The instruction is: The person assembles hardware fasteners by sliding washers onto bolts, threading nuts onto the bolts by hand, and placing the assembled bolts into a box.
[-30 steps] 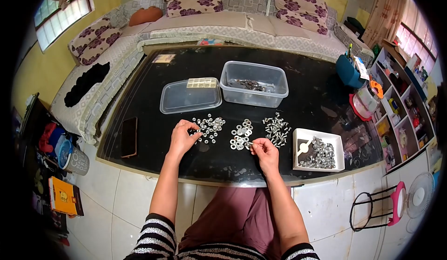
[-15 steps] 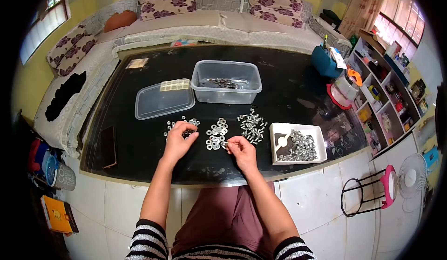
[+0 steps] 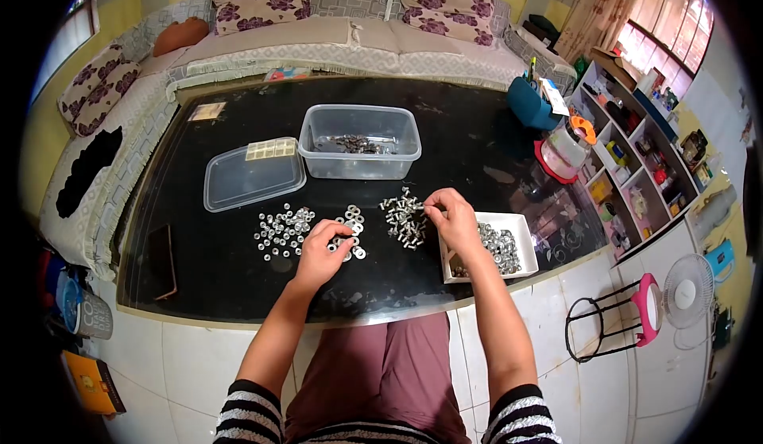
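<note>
My left hand (image 3: 322, 255) is at the washer pile (image 3: 354, 226), its fingers curled over the left part of it; what they hold, if anything, is too small to tell. Farther left lies a pile of nuts (image 3: 284, 231). My right hand (image 3: 453, 220) touches the right side of the screw pile (image 3: 404, 218), thumb and fingers bent together. Whatever is between those fingertips cannot be made out. The white box (image 3: 527, 244), holding many small metal parts, is partly covered by my right hand and forearm.
A clear plastic tub (image 3: 362, 167) with metal parts stands behind the piles, its lid (image 3: 253, 183) to the left. A phone (image 3: 162, 262) lies at the table's left. At the right rear are a teal holder (image 3: 531, 105) and a jar (image 3: 566, 151). A stool (image 3: 648, 309) stands beyond.
My left hand has moved from the nuts to the washers. My right hand has gone from the washers to the screws. The whole view has shifted, with the table appearing farther left.
</note>
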Demonstrator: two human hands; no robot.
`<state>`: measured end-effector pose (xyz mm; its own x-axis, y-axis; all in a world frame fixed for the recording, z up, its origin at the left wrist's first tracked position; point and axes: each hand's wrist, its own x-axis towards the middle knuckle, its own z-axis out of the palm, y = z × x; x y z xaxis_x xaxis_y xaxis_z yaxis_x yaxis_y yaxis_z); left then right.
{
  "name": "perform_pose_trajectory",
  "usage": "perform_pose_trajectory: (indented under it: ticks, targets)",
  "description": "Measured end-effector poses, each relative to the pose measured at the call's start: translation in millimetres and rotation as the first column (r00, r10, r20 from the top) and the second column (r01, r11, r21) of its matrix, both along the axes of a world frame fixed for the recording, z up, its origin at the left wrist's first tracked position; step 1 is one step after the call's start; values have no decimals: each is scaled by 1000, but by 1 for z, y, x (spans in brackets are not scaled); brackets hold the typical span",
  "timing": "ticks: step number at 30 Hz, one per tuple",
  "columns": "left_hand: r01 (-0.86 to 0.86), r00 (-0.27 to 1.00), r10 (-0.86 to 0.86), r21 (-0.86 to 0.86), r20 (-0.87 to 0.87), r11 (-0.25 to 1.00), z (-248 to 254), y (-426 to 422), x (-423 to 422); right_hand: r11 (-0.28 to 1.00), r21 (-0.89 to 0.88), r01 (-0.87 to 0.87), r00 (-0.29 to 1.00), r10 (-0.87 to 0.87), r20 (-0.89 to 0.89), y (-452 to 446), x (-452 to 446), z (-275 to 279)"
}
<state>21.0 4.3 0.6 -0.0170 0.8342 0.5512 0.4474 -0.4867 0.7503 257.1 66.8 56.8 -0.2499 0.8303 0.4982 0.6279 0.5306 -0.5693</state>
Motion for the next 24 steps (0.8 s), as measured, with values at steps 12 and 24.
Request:
perform_pose_trajectory:
  ticks: [12, 24]
  targets:
    - [-9, 1000, 9, -5, -5, 1000, -1, 1, 0, 991, 93, -99, 899, 49, 436, 37, 5, -29]
    - [19, 1000, -19, 7, -17, 1000, -4, 2, 2, 981, -164, 99, 970, -59, 235, -28, 80, 6]
